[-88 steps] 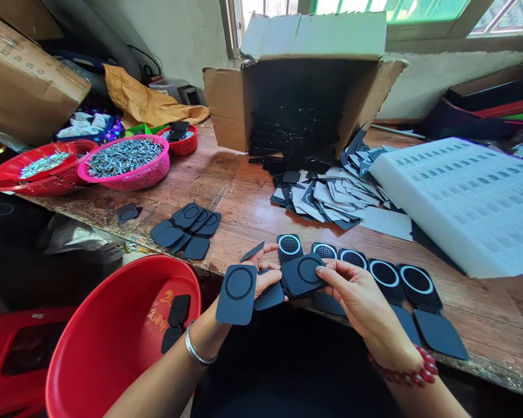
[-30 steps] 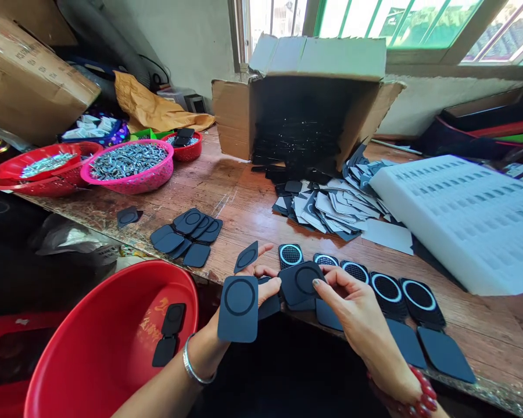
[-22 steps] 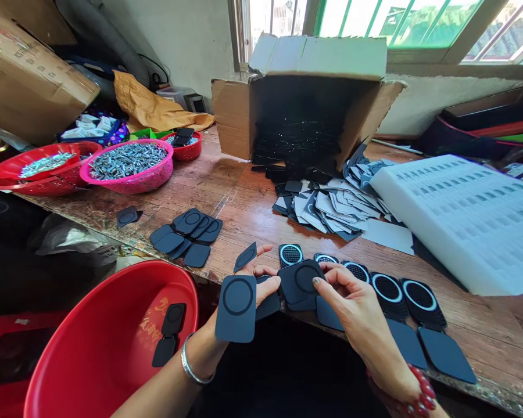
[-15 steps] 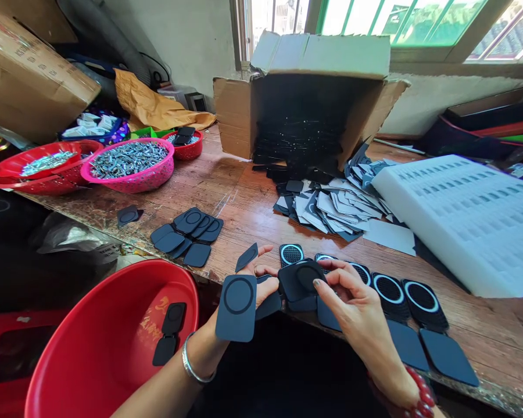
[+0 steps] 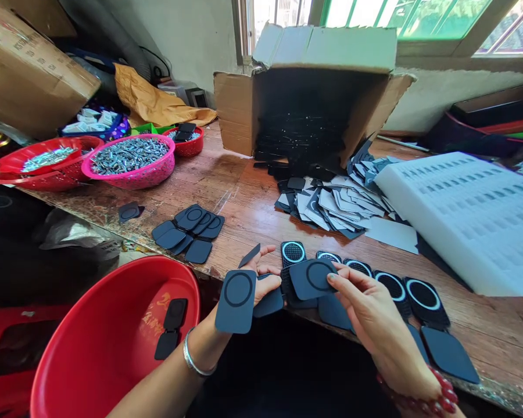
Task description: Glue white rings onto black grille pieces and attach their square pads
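My right hand (image 5: 366, 302) pinches a dark rounded sheet with a ring mark (image 5: 303, 281) by its right edge. The sheet hangs over a black hinged folding pad (image 5: 268, 303), which my left hand (image 5: 264, 284) grips with its thumb on top. Another ring-marked sheet (image 5: 235, 316) lies across my left thumb base and wrist, and a smaller dark piece (image 5: 250, 254) stands by the left fingers. Along the table's front edge are several opened folding pads (image 5: 447, 351) with mesh faces and white rings (image 5: 423, 296). Part of the gripped pad is hidden behind the sheet.
Left of me, a red tub (image 5: 100, 325) holds a folded-out black pad (image 5: 171, 329). Several dark pads (image 5: 187, 223) lie on the table. Behind are a pink basket of metal parts (image 5: 131, 181), an open carton (image 5: 233, 116), scattered sheets (image 5: 335, 203) and a white foam tray (image 5: 462, 232).
My right hand has moved slightly right, and the sheet in it has tilted so its ring faces me more fully. My left hand keeps its grip on the folding pad.
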The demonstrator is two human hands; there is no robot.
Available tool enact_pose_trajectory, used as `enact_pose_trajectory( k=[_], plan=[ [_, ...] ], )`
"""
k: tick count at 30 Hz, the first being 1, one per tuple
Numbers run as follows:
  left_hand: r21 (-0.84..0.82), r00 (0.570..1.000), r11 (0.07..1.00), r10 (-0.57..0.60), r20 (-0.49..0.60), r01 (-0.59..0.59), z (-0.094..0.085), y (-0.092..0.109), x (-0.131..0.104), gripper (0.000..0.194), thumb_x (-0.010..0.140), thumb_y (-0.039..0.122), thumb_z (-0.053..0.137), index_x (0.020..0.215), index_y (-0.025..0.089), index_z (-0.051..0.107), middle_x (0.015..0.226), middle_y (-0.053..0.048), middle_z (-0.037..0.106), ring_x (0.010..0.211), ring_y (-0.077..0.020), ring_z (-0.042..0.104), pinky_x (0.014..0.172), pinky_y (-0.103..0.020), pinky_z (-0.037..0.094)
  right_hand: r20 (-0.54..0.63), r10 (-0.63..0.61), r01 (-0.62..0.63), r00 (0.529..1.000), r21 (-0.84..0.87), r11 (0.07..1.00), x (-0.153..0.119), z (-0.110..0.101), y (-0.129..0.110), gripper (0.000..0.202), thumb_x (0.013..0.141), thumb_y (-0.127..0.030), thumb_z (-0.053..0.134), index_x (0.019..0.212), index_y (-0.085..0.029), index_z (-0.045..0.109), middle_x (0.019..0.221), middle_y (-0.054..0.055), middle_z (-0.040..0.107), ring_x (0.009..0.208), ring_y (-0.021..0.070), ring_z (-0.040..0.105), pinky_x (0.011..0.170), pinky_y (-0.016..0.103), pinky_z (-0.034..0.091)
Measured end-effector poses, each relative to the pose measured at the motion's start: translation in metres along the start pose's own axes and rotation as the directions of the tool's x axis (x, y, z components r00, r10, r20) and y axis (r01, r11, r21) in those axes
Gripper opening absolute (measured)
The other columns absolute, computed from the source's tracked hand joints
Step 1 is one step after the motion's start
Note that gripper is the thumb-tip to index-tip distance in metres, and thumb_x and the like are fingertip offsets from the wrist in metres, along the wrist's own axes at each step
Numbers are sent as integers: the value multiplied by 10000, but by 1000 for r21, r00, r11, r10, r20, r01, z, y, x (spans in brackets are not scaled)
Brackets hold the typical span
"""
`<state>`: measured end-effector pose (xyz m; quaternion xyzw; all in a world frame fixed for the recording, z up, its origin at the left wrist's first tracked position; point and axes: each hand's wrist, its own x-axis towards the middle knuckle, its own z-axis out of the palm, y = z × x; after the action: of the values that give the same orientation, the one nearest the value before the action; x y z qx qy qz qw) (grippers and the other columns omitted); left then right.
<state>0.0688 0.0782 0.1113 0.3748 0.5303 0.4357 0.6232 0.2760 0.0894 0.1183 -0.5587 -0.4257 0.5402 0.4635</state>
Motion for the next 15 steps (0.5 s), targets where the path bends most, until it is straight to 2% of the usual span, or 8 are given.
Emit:
enact_pose_trajectory(
  k=[2, 5, 9, 15],
  plan=[
    [-85, 998, 994, -66, 4, 66, 0, -4, 2, 765, 681, 218, 697, 1399, 259, 436, 857, 16, 647, 611, -149, 637, 590, -289, 561, 25, 101, -102, 995, 52, 993, 3, 1, -1, 390, 544, -481, 871, 535, -213, 587, 811, 70, 651, 1141, 315, 538, 808, 333, 441],
    [-121, 995, 987, -102, 2, 101, 1, -4, 2, 803, 643, 188, 721, 1394, 258, 446, 845, 23, 646, 595, -118, 609, 589, -250, 537, 50, 154, -158, 987, 71, 985, 1, 4, -4, 402, 517, -473, 888, 528, -204, 589, 812, 57, 633, 994, 265, 566, 719, 299, 426],
    [-146, 992, 981, -123, 31, 127, 4, 2, 0, 824, 638, 185, 719, 1406, 289, 439, 813, 38, 630, 553, -104, 587, 565, -245, 526, 61, 156, -162, 986, 97, 982, -2, 7, -9, 418, 495, -452, 903, 516, -188, 580, 853, 62, 627, 820, 198, 541, 659, 280, 423],
    [-132, 992, 984, -115, 48, 121, 6, 6, -3, 793, 649, 192, 709, 1389, 300, 444, 823, 37, 634, 606, -136, 622, 608, -286, 551, 40, 118, -121, 992, 76, 990, 0, 7, -6, 410, 505, -449, 898, 523, -180, 589, 939, 78, 635, 818, 189, 535, 677, 281, 431]
  ],
)
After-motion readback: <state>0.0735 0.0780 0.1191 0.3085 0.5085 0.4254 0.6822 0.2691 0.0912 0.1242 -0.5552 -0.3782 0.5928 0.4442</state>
